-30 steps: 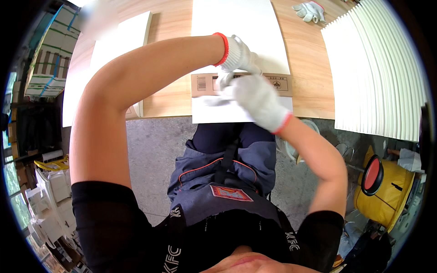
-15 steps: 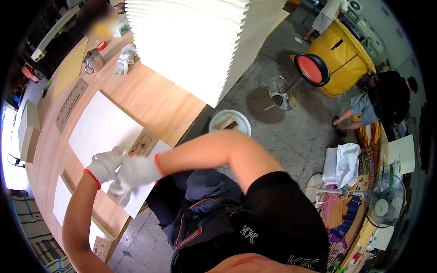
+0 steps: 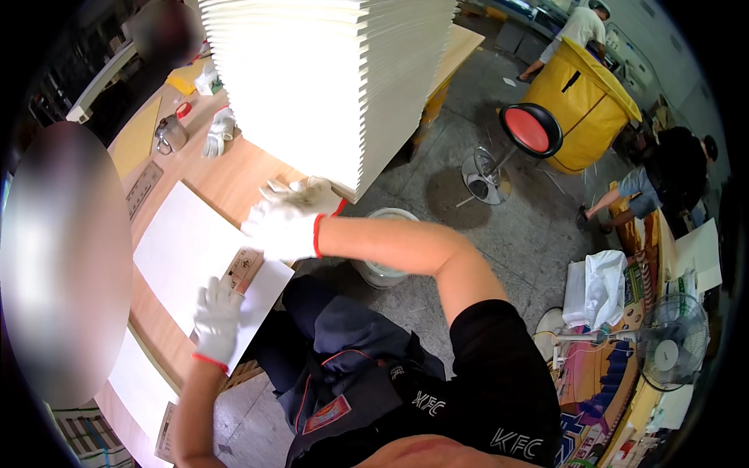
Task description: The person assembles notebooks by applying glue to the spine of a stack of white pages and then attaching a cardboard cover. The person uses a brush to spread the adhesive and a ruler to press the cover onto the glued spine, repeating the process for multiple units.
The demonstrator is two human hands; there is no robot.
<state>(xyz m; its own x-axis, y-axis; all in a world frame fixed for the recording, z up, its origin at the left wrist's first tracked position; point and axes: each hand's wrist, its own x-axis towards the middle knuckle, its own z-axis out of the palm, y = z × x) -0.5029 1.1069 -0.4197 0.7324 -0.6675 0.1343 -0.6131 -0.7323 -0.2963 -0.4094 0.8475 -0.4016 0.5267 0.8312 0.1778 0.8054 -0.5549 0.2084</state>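
Observation:
My left hand [image 3: 216, 318], in a white knit glove with a red cuff, rests at the near edge of a white sheet-topped slab [image 3: 183, 246], its fingers stretched out. My right hand [image 3: 282, 228], gloved the same way, is over the table beyond the slab's brown printed end [image 3: 243, 269]. Just past it, a loose white glove [image 3: 316, 191] with a red cuff lies against it, near the foot of a tall stack of white sheets [image 3: 289, 86]. My right fingers are blurred, so whether they grip the loose glove is unclear. A white sheet [image 3: 265, 292] sticks out under the slab's near side.
Another glove [image 3: 219, 132], a metal mug [image 3: 171, 134] and a printed brown strip [image 3: 144, 189] lie farther back on the wooden table [image 3: 257, 168]. A second white slab [image 3: 140, 382] is nearer left. A round bucket [image 3: 382, 273], red-seated stool [image 3: 527, 129] and fan [image 3: 667, 351] stand rightward.
My hands have come apart. The right moved away and rightward, and a loose glove now shows beside it by the tall stack. The left moved nearer and spread its fingers.

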